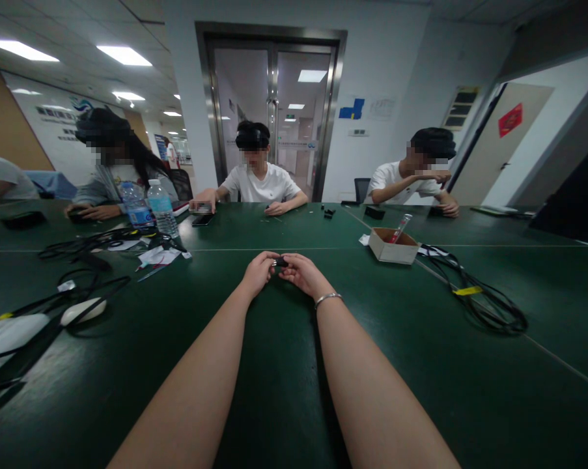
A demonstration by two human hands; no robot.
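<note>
Both my hands meet above the green table [279, 365], straight ahead of me. Between their fingertips is a small black object [280, 262] with a light, shiny bit on its left side; it is too small and too covered to name. My left hand [259, 273] is closed, pinching its left end. From the other side, my right hand [303, 272] grips it with thumb and fingers, also closed. A silver bracelet [328, 298] circles my right wrist.
Right of my hands stand an open box [394, 253] holding a red-labelled tube and a coiled black cable [489, 312]. Leftward lie tangled cables [96, 241], papers [157, 256], a white mouse [83, 312] and water bottles [162, 208]. Several people wearing headsets sit opposite.
</note>
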